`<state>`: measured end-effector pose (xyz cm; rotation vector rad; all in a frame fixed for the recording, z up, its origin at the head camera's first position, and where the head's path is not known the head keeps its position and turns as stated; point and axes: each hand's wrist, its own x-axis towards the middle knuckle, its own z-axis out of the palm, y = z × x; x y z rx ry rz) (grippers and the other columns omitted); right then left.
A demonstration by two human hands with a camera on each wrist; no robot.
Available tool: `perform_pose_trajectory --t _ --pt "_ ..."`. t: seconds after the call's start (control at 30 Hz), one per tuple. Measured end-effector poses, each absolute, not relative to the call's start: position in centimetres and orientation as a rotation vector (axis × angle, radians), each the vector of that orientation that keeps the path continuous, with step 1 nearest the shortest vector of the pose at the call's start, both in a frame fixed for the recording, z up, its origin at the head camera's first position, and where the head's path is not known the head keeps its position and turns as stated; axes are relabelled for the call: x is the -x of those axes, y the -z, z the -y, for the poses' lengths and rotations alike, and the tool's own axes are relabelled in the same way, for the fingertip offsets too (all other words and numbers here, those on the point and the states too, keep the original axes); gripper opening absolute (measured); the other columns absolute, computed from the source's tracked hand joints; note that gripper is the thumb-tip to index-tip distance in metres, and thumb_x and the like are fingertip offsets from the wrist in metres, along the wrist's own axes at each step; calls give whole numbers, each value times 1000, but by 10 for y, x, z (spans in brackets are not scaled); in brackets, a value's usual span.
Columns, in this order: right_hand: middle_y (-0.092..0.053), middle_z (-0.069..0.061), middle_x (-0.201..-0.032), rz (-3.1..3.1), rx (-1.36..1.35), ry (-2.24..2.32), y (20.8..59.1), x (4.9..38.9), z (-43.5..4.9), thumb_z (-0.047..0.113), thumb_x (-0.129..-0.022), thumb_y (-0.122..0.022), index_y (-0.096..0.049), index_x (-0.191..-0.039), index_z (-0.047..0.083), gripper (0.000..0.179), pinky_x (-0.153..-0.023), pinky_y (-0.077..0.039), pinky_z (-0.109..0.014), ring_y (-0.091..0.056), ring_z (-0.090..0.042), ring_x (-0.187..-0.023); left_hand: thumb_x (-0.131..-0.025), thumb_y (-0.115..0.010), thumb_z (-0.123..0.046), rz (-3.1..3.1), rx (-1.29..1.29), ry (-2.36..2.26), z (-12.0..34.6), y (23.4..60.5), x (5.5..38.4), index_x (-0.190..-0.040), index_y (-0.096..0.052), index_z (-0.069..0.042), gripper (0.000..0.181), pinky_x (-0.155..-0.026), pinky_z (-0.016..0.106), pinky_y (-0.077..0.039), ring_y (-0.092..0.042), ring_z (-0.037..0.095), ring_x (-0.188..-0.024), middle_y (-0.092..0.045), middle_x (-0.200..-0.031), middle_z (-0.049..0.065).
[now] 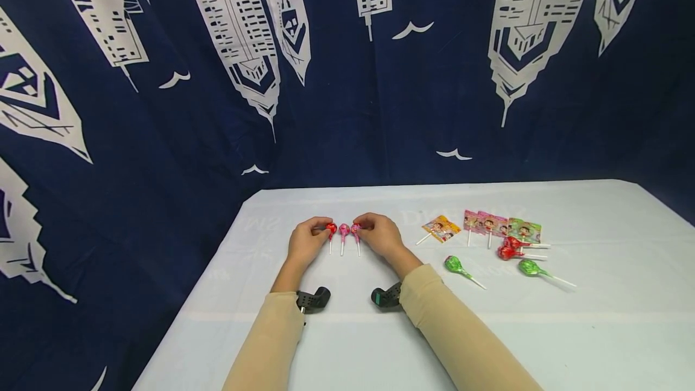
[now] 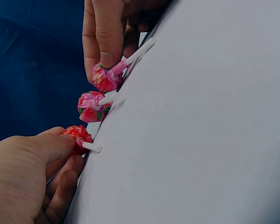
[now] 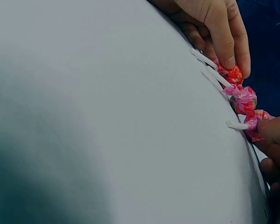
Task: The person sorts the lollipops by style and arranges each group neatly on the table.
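Note:
Three round lollipops lie side by side on the white table, their white sticks pointing toward the person. My left hand [image 1: 306, 241] pinches the red lollipop [image 2: 76, 136] by its wrapped head, between thumb and fingers. At the other end of the row, my right hand [image 1: 382, 235] pinches a pink lollipop [image 2: 106, 77] in the same way. Between them sits another pink lollipop [image 1: 344, 230], touched by neither hand as far as the views show. In the right wrist view its pink wrapper [image 3: 245, 98] shows green spots.
Right of the hands lie an orange flat-packed lollipop [image 1: 442, 228], pink flat packets [image 1: 491, 224] and a green packet [image 1: 524, 230]. Nearer are red lollipops [image 1: 507, 252], a green lollipop [image 1: 453, 264] and another green lollipop [image 1: 529, 268]. A dark blue printed cloth [image 1: 336, 137] hangs behind the table [image 1: 347, 355].

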<state>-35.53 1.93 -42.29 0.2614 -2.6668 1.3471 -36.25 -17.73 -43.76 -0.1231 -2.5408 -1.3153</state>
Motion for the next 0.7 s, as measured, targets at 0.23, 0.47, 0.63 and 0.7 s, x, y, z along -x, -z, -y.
perform_pose_trajectory --t 0.23,0.47,0.63,0.7 --pt "-76 -6 -107 2665 -279 -1320 425 355 -18 16 -91 -71 -74 -112 13 21 -86 -47 -38 -64 -21 -94 -90 -72 -13 2542 115 1329 177 437 362 -112 -76 -17 22 -73 25 -49 -67 15 -88 -75 -114 5" --pt "-75 -6 -113 2669 -304 -1303 427 356 -20 16 -91 -70 -72 -118 13 27 -90 -48 -40 -65 -23 -100 -90 -72 -13 2552 112 1321 176 437 362 -112 -76 -17 22 -74 26 -50 -67 16 -88 -75 -114 5" --pt "-74 -6 -116 2681 -323 -1296 426 355 -21 16 -92 -69 -71 -121 13 30 -88 -48 -38 -63 -21 -98 -91 -72 -12 2550 101 1330 176 437 361 -113 -75 -17 23 -73 26 -49 -67 17 -89 -75 -114 6" --pt "-74 -6 -116 2686 -318 -1300 426 354 -21 17 -92 -69 -70 -122 14 30 -85 -46 -36 -61 -20 -95 -91 -72 -13 2553 95 1329 175 437 361 -113 -75 -17 23 -74 25 -49 -67 17 -90 -75 -114 5"
